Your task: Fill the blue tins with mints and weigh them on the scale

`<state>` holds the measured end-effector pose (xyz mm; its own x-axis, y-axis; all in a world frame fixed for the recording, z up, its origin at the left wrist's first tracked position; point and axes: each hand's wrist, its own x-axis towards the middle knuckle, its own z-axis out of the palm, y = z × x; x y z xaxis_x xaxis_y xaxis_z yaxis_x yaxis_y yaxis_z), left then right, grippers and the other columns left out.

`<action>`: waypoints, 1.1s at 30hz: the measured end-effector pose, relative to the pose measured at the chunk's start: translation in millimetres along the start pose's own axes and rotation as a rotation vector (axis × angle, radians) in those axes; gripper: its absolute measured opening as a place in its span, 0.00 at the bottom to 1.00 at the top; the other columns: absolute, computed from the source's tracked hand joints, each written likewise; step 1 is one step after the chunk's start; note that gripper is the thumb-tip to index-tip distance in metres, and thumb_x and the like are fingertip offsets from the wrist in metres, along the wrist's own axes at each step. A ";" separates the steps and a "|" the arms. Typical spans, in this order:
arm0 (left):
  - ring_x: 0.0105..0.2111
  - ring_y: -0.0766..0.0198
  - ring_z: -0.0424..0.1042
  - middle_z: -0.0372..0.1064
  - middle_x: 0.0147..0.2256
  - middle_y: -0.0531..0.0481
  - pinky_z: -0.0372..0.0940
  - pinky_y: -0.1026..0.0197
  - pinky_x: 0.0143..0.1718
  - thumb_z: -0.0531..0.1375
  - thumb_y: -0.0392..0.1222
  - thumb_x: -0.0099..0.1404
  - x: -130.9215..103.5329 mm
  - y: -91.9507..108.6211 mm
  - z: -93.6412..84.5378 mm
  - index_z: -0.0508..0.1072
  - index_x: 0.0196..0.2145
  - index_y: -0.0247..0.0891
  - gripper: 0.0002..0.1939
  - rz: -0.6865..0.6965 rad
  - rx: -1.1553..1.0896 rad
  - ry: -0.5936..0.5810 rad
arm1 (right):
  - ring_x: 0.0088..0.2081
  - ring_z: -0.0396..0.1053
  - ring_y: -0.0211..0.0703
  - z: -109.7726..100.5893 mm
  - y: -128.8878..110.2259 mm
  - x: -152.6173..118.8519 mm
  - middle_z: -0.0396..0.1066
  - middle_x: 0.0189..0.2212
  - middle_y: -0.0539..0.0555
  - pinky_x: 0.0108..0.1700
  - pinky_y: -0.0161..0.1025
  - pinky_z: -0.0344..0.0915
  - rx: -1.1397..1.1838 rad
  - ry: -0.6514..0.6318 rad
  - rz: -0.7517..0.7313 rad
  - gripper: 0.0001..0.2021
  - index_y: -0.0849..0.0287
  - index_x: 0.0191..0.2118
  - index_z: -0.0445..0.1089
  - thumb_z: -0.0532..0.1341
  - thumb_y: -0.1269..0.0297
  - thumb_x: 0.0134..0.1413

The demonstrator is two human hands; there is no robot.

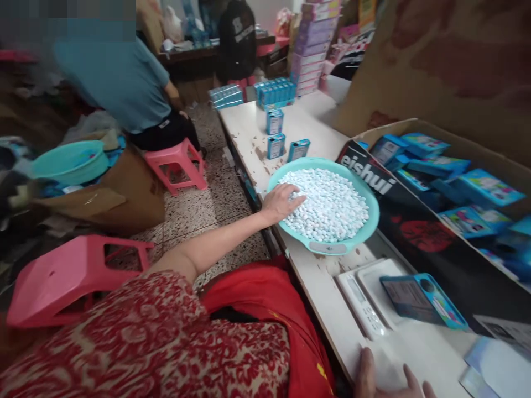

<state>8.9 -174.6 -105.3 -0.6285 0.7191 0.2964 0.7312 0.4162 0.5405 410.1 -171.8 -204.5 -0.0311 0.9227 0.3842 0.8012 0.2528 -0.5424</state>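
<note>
My left hand rests on the small white pieces that fill a turquoise basin; its fingers are apart over the left side of the heap. At the bottom edge, my right hand is partly in view, fingers spread, near the white scale. A blue box lies tilted on the scale's plate. Three small blue boxes stand behind the basin on the white table.
A carton of blue boxes stands at the right. Wrapped blue packs and stacked purple boxes are farther back. A person in blue sits on a pink stool; another stool is at left.
</note>
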 end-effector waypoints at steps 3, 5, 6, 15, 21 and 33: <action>0.47 0.57 0.69 0.73 0.43 0.46 0.61 0.57 0.51 0.58 0.45 0.65 -0.8 2.9 -2.0 0.73 0.40 0.39 0.09 0.031 0.013 0.032 | 0.61 0.52 0.75 6.0 -16.6 16.3 0.58 0.58 0.73 0.59 0.72 0.46 0.050 0.052 0.016 0.39 0.60 0.62 0.60 0.63 0.43 0.48; 0.47 0.54 0.69 0.73 0.43 0.44 0.61 0.55 0.50 0.57 0.45 0.65 0.5 2.2 -3.4 0.73 0.40 0.39 0.10 0.060 0.026 0.059 | 0.61 0.53 0.71 13.2 -27.8 35.9 0.58 0.57 0.72 0.59 0.68 0.51 0.132 0.097 0.084 0.42 0.64 0.62 0.57 0.64 0.42 0.46; 0.47 0.53 0.69 0.73 0.43 0.44 0.61 0.54 0.49 0.57 0.46 0.65 2.2 0.4 -3.8 0.73 0.41 0.39 0.11 0.088 0.032 0.065 | 0.61 0.53 0.69 17.3 -33.3 47.9 0.57 0.57 0.72 0.58 0.66 0.53 0.176 0.127 0.154 0.44 0.64 0.62 0.55 0.64 0.41 0.45; 0.49 0.49 0.68 0.72 0.47 0.41 0.61 0.51 0.51 0.56 0.53 0.64 9.7 -11.4 -5.5 0.72 0.44 0.38 0.17 0.272 -0.031 0.036 | 0.45 0.67 0.54 39.3 -66.4 126.9 0.70 0.43 0.58 0.51 0.52 0.62 0.430 0.036 0.385 0.32 0.60 0.45 0.67 0.68 0.44 0.35; 0.50 0.53 0.68 0.72 0.47 0.45 0.60 0.52 0.54 0.59 0.54 0.61 19.7 15.6 -22.7 0.73 0.44 0.40 0.18 -0.100 -0.524 -0.041 | 0.36 0.67 0.47 17.4 -106.8 160.3 0.72 0.31 0.52 0.42 0.44 0.63 0.373 -0.011 0.224 0.23 0.58 0.36 0.72 0.69 0.47 0.36; 0.36 0.64 0.72 0.71 0.45 0.44 0.66 0.64 0.31 0.51 0.54 0.68 87.4 98.1 12.8 0.72 0.40 0.39 0.17 -1.001 -1.697 -0.244 | 0.37 0.69 0.50 55.6 -248.5 236.7 0.73 0.31 0.53 0.44 0.49 0.59 0.212 -0.143 -0.769 0.13 0.55 0.39 0.73 0.62 0.51 0.54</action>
<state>29.1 -63.8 -36.5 -0.4304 0.7158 -0.5500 -0.8463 -0.1081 0.5216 170.4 0.0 -20.3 -0.6151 0.4927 0.6155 0.3948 0.8682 -0.3005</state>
